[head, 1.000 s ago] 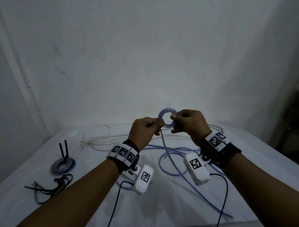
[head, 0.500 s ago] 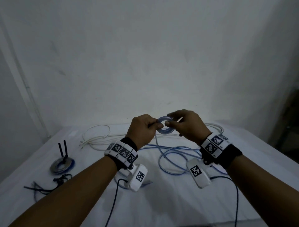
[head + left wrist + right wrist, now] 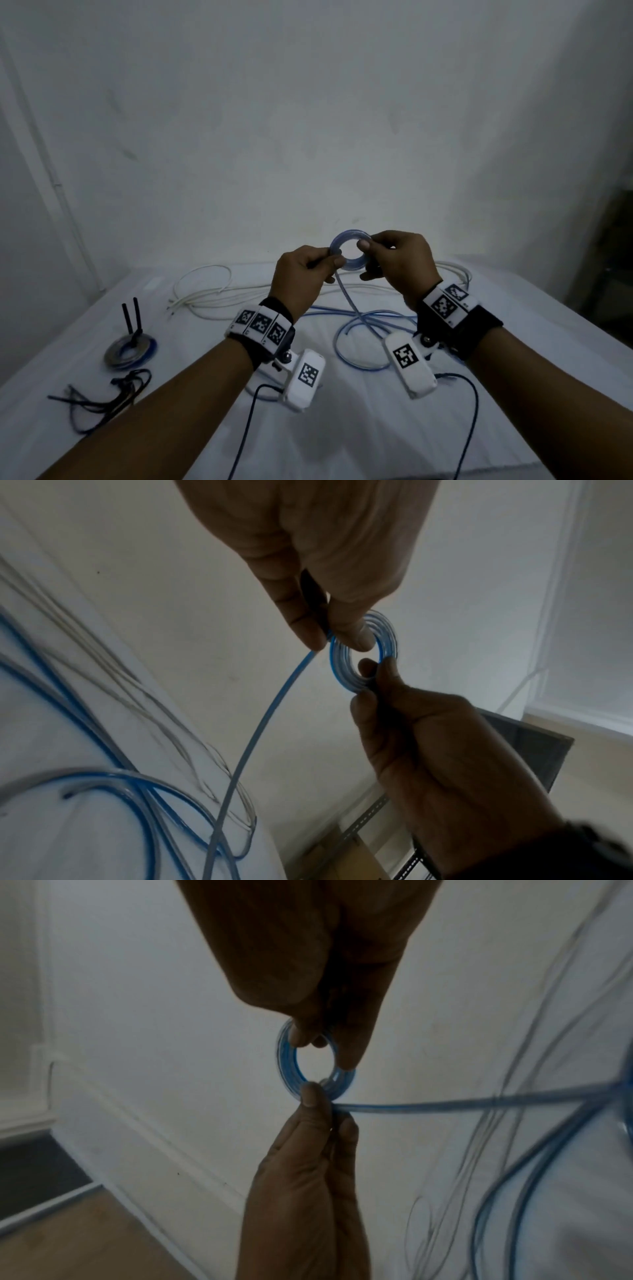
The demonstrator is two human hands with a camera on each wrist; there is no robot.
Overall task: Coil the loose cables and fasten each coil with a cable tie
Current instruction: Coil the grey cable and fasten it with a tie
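So both hands are up off the table, holding a small coil (image 3: 350,253) of blue cable between them. The left hand (image 3: 303,275) pinches the coil's near-left edge between thumb and forefinger, right where the loose run of blue cable (image 3: 352,305) drops away — my guess is that's to lock the last turn so it doesn't spring open while the next loop gets fed round. The right hand (image 3: 399,265) pinches the opposite side of the ring, thumb on the front face and fingers curled behind, which probably keeps the turns stacked flat. In the left wrist view you can see several turns lying side by side in the coil, so it's a fair way in, but plenty of cable is still slack on the white table (image 3: 342,428) in big loops under the wrists.

Behind the hands lies a white cable (image 3: 205,291), uncoiled, so that one looks like it's still to do. Over on the left there's a finished coil (image 3: 130,347) lying flat with two black tails sticking straight up out of it — looks like a tie already on. Just in front of it sits a loose bunch of black cable ties (image 3: 102,399), handy for the left hand.

Writing-wise: nothing readable. Only the black-and-white square marker patterns on the wristbands and wrist cameras, no brand names I can make out.
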